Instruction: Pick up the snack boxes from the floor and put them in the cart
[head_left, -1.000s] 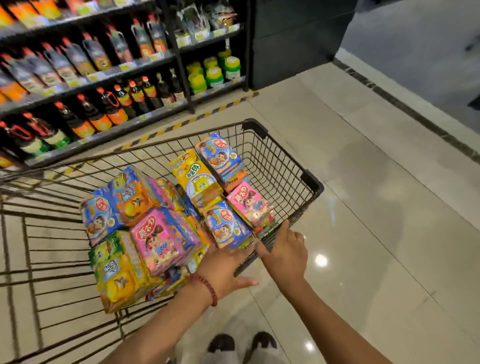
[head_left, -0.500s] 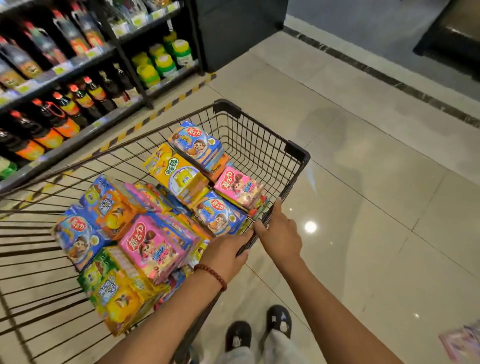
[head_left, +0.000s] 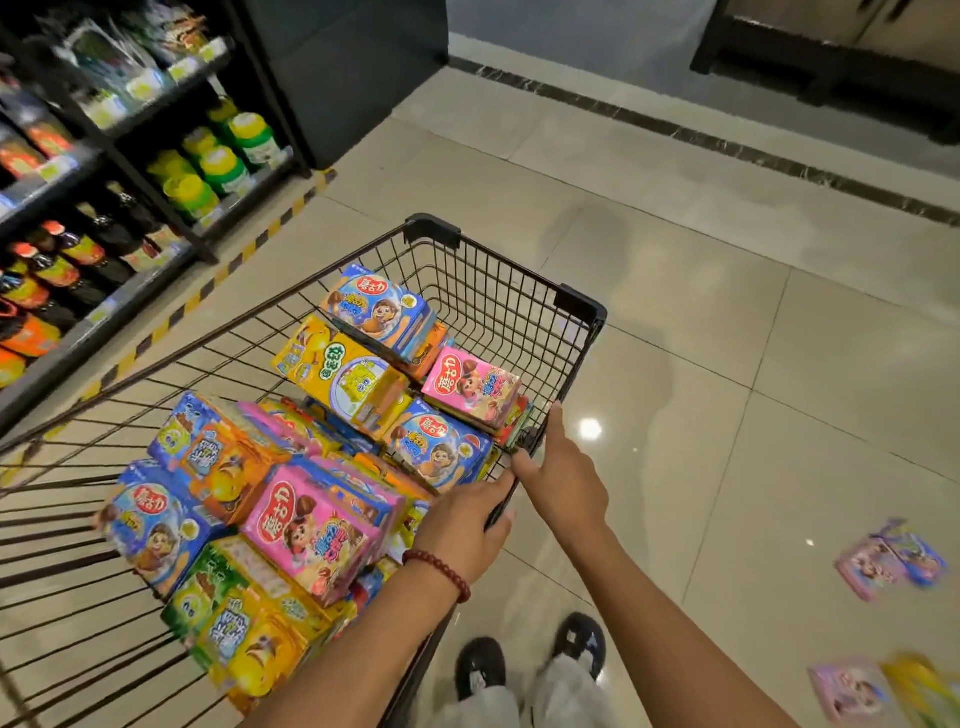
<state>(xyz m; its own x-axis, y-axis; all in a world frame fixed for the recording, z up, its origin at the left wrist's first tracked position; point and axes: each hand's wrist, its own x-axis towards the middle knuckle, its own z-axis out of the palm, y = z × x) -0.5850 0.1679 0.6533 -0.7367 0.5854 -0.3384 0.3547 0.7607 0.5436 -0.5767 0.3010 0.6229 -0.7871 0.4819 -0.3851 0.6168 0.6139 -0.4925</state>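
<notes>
Both hands, left hand (head_left: 462, 525) and right hand (head_left: 561, 475), curled round the wire cart's (head_left: 582, 306) rim, steering toward snack boxes (head_left: 891, 558) lower right.

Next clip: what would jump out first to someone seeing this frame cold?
The black wire cart at centre, heaped with bright snack boxes in pink, blue, yellow and orange. Both hands grip its near rim: the left hand, with a red bead bracelet, beside the right hand. More boxes on the floor lie blurred at lower right.
</notes>
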